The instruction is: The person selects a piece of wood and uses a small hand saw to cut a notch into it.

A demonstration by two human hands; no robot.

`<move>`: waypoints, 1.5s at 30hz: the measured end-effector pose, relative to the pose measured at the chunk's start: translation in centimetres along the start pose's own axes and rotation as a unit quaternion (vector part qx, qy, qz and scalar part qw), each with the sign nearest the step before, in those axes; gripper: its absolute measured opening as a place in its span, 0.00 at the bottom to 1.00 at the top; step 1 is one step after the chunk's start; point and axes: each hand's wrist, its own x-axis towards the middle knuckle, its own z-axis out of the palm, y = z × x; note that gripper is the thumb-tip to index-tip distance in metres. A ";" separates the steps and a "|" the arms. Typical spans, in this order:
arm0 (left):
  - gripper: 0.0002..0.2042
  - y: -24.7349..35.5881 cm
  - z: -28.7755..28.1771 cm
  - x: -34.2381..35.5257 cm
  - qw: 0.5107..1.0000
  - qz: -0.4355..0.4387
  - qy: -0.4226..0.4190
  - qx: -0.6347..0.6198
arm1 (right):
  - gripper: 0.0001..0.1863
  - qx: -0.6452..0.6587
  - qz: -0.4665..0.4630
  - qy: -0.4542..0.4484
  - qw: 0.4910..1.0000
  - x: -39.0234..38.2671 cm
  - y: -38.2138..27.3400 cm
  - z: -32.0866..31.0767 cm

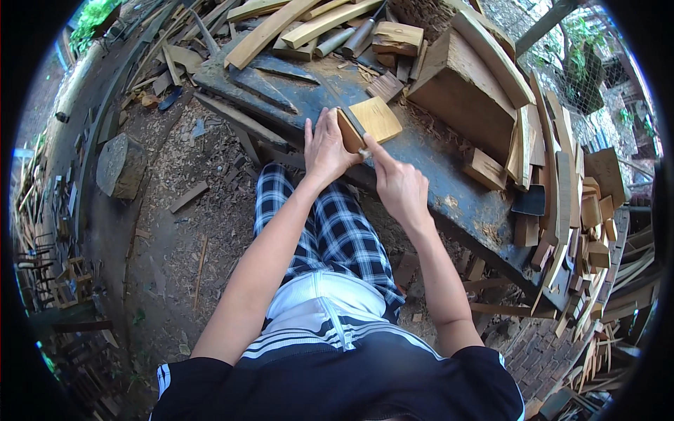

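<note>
At the near edge of the dark, worn bench (435, 182), my left hand (324, 147) grips a squarish light wooden block (373, 119) and a long, narrow dark strip (352, 121) lying along it. Its thumb is low at the block's near side, its fingers up along the left. My right hand (399, 182) has its index finger stretched to the strip's near end, the other fingers curled. A small pale object (364, 153) shows at that fingertip, too small to name.
Wood offcuts (302, 28), metal cylinders (358, 38) and a large wooden block (460, 91) crowd the back. Stacked curved pieces (562, 196) line the right. A stump (119, 165) stands on the littered ground at left. My legs in checked trousers are below the bench edge.
</note>
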 end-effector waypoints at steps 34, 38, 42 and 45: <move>0.56 0.8 0.5 -0.1 1.000 -0.008 -0.017 -0.007 | 0.22 -0.014 0.108 0.031 0.994 3.7 4.4 0.7; 0.55 0.6 0.6 -0.1 1.000 -0.002 -0.012 -0.012 | 0.23 -0.017 0.093 -0.003 0.996 0.4 2.2 0.4; 0.55 0.4 0.8 -0.3 1.000 0.009 0.008 -0.003 | 0.23 -0.014 0.079 0.023 0.997 0.2 2.4 0.2; 0.54 1.2 0.8 0.1 1.000 -0.011 0.009 -0.001 | 0.22 -0.024 0.096 0.065 0.993 2.4 4.2 1.0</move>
